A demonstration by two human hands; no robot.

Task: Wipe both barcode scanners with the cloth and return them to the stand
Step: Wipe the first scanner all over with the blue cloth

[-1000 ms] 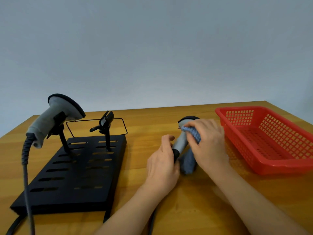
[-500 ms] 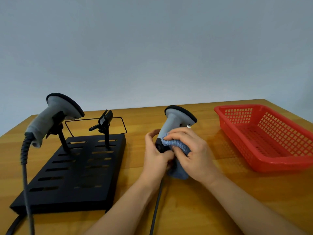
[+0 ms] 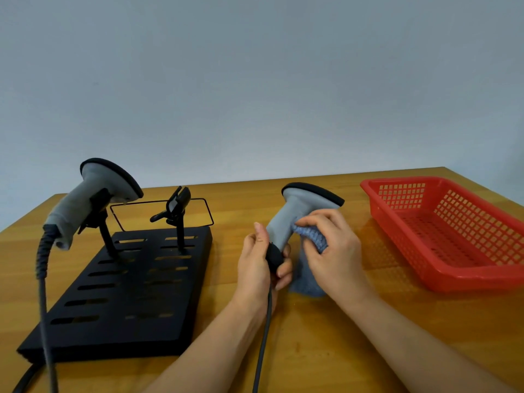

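Note:
A grey barcode scanner [image 3: 295, 211] with a black rim stands upright above the table's middle. My left hand [image 3: 259, 268] grips the black base of its handle, where the cable [image 3: 262, 336] leaves. My right hand [image 3: 333, 251] holds a blue cloth [image 3: 312, 238] pressed against the right side of the handle; the cloth's lower part hangs down to the table. A second grey scanner [image 3: 90, 197] rests in the left holder of the black slotted stand [image 3: 127, 293]. The stand's right holder [image 3: 177, 208] is empty.
A red plastic basket [image 3: 453, 231] sits at the right on the wooden table [image 3: 326, 350]. A thin black wire frame [image 3: 161, 214] stands behind the stand. The left scanner's coiled cable [image 3: 42, 279] drops past the stand's left edge toward me.
The held scanner went from lying low under my right hand to upright. My right hand with the cloth slid from the head down to the handle.

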